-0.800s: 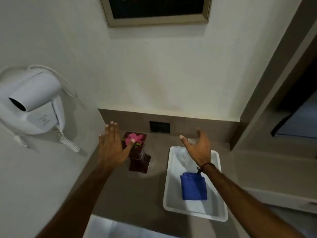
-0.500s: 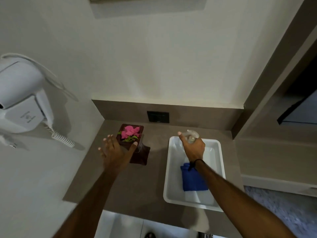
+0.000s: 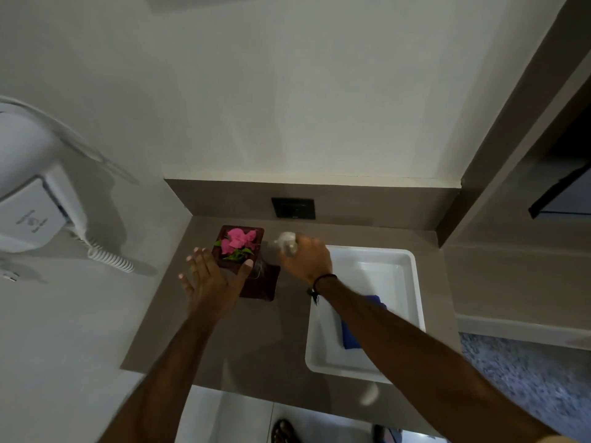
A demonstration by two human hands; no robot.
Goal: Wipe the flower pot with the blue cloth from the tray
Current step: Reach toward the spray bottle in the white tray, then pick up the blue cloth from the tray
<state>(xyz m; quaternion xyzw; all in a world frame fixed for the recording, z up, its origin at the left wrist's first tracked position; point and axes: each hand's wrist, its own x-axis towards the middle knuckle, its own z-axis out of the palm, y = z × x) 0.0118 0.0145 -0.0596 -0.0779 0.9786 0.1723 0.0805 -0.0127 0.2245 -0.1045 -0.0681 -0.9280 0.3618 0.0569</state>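
A dark red square flower pot (image 3: pixel 259 284) with pink flowers (image 3: pixel 238 240) stands on the brown counter near the left wall. My left hand (image 3: pixel 211 281) is spread against the pot's left side, its thumb on the near rim. My right hand (image 3: pixel 305 257) is closed around a small clear spray bottle (image 3: pixel 287 243), held just right of the pot with its nozzle toward the flowers. The blue cloth (image 3: pixel 350 335) lies folded in the white tray (image 3: pixel 412 282), partly hidden under my right forearm.
A white wall-mounted hair dryer (image 3: pixel 30 206) with a coiled cord hangs on the left wall. A black socket plate (image 3: pixel 293 208) sits in the backsplash behind the pot. The counter's front edge (image 3: pixel 224 382) drops to a tiled floor, with carpet at the right.
My right hand has lifted the spray bottle out of the tray and carried it left toward the pot. My left hand has settled against the pot. The camera has tilted down.
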